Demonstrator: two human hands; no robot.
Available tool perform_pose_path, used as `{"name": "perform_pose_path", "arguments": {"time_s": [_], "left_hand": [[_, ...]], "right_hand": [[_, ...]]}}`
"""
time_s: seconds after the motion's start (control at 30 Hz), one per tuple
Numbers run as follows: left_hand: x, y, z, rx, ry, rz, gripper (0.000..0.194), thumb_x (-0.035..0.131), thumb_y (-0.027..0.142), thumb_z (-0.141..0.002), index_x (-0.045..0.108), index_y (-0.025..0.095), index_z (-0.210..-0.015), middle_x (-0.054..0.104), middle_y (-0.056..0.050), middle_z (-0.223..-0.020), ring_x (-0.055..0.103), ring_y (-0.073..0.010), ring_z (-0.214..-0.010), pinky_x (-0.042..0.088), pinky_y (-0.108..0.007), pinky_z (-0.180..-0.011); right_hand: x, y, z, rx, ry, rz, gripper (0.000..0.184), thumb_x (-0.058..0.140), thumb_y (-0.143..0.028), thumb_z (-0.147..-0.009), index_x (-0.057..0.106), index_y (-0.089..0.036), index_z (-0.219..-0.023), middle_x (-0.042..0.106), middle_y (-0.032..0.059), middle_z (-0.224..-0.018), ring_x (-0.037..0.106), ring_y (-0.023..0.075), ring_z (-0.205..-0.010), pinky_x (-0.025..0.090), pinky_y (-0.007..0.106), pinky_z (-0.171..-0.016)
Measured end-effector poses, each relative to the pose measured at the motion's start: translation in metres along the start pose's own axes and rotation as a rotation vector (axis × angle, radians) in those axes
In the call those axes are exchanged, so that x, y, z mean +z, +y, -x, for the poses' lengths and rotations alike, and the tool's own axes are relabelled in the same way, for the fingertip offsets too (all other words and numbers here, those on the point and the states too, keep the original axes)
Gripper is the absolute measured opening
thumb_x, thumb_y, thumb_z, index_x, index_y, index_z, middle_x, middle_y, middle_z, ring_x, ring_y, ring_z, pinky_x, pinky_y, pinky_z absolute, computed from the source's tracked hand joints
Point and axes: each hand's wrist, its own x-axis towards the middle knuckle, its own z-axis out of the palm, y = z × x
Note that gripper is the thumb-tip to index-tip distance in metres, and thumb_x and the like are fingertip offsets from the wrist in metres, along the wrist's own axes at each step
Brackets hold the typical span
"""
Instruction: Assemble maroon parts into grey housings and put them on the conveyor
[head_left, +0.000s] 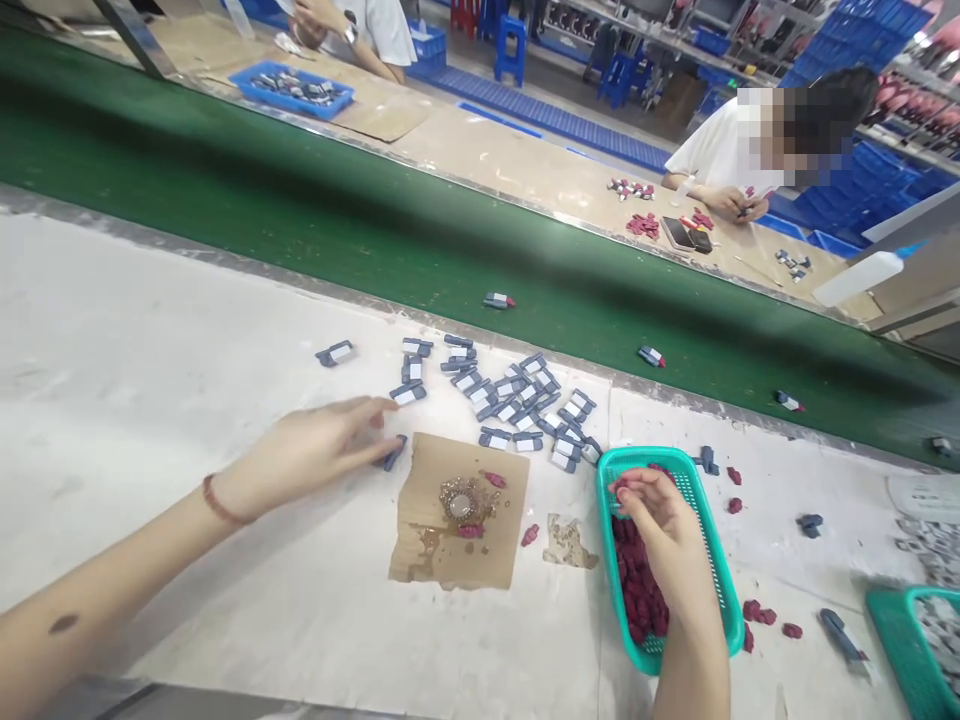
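Note:
My left hand [330, 445] is over the white worktop, thumb and index finger apart. Its thumb tip is beside a blue-grey plastic part [393, 454], and its index fingertip is close to another blue-grey part with a white face [407, 393]. Over the green basket [733, 590], my right hand [664, 525] pinches a small dark red plastic piece [621, 484]. Many dark red pieces [637, 580] fill the basket. Between my hands lies brown cardboard [420, 500] with a wet, glistening patch and two dark red pieces [471, 531] on it.
Several blue-grey parts [525, 390] are heaped along the worktop's far edge. Beyond runs a green conveyor belt [375, 240] carrying several joined parts [499, 300]. Loose red pieces [759, 612] and a second green basket [889, 640] are at right. Two people sit across the belt.

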Motion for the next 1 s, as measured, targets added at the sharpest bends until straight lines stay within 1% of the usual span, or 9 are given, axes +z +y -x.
{"name": "perform_pose_path", "arguments": {"time_s": [0.13,0.27,0.37,0.47,0.57,0.63,0.7,0.83,1.0], "left_hand": [[0.020,0.005,0.022,-0.018,0.065,0.018,0.044,0.041,0.055,-0.083,0.061,0.018,-0.099,0.066,-0.011,-0.103,0.067,-0.0280,-0.073,0.048,-0.034,-0.057],[0.026,0.009,0.018,-0.041,0.121,0.158,0.033,0.043,0.045,-0.081,0.060,0.019,-0.091,0.065,-0.010,-0.094,0.063,-0.0251,-0.066,0.050,-0.035,-0.062],[0.024,0.011,0.016,-0.127,0.177,0.262,0.034,0.048,0.044,-0.077,0.060,0.018,-0.095,0.066,-0.010,-0.090,0.063,-0.0253,-0.067,0.050,-0.036,-0.066],[0.025,0.013,0.016,-0.258,0.212,0.492,0.040,0.052,0.045,-0.074,0.060,0.017,-0.102,0.068,-0.009,-0.086,0.063,-0.0259,-0.072,0.050,-0.035,-0.070],[0.029,0.018,0.018,-0.361,0.104,0.938,0.040,0.059,0.044,-0.071,0.063,0.017,-0.100,0.069,-0.008,-0.088,0.062,-0.0229,-0.073,0.050,-0.033,-0.069],[0.035,0.022,0.019,-0.443,0.027,1.250,0.037,0.064,0.041,-0.068,0.065,0.015,-0.095,0.069,-0.008,-0.090,0.060,-0.0205,-0.072,0.049,-0.031,-0.069],[0.040,0.026,0.020,-0.510,-0.030,1.452,0.036,0.070,0.039,-0.067,0.065,0.014,-0.093,0.069,-0.009,-0.090,0.058,-0.0181,-0.072,0.048,-0.029,-0.068],[0.049,0.028,0.023,-0.453,-0.085,1.478,0.037,0.079,0.036,-0.067,0.064,0.016,-0.093,0.069,-0.006,-0.085,0.054,-0.0136,-0.068,0.044,-0.024,-0.064],[0.053,0.029,0.025,-0.339,-0.105,1.413,0.036,0.079,0.042,-0.070,0.060,0.018,-0.090,0.069,-0.006,-0.088,0.059,-0.0172,-0.077,0.046,-0.027,-0.067]], "right_hand": [[0.017,-0.017,0.013,0.061,-0.006,-0.232,0.032,0.071,-0.039,-0.075,0.069,-0.021,-0.102,0.073,0.0063,-0.086,0.068,0.0199,-0.078,0.055,0.030,-0.067],[0.049,-0.022,0.020,0.090,-0.110,-0.348,0.021,0.073,-0.037,-0.075,0.074,-0.020,-0.088,0.075,0.0059,-0.081,0.070,0.0187,-0.073,0.057,0.029,-0.066],[0.077,-0.017,0.021,0.054,-0.154,-0.341,0.015,0.072,-0.032,-0.075,0.074,-0.020,-0.084,0.076,0.0053,-0.080,0.071,0.0188,-0.070,0.057,0.028,-0.063],[0.101,-0.007,0.022,-0.105,-0.194,-0.189,0.008,0.069,-0.023,-0.078,0.074,-0.021,-0.083,0.076,0.0051,-0.083,0.072,0.0202,-0.078,0.058,0.031,-0.071],[0.116,0.004,0.023,-0.377,-0.220,0.029,0.011,0.063,-0.016,-0.084,0.072,-0.021,-0.087,0.075,0.0058,-0.090,0.071,0.0199,-0.087,0.057,0.032,-0.081],[0.122,0.010,0.022,-0.564,-0.255,0.141,0.014,0.058,-0.013,-0.089,0.070,-0.020,-0.092,0.075,0.0065,-0.090,0.070,0.0189,-0.087,0.057,0.032,-0.083],[0.125,0.014,0.021,-0.733,-0.284,0.246,0.017,0.052,-0.012,-0.092,0.068,-0.018,-0.095,0.074,0.0074,-0.089,0.069,0.0185,-0.085,0.058,0.032,-0.081],[0.129,0.017,0.020,-0.944,-0.292,0.471,0.026,0.041,-0.010,-0.097,0.066,-0.015,-0.100,0.072,0.0102,-0.091,0.067,0.0199,-0.084,0.058,0.032,-0.077],[0.128,0.016,0.019,-0.962,-0.355,0.594,0.026,0.039,-0.011,-0.098,0.065,-0.013,-0.101,0.071,0.0096,-0.090,0.065,0.0191,-0.081,0.057,0.029,-0.071]]}}
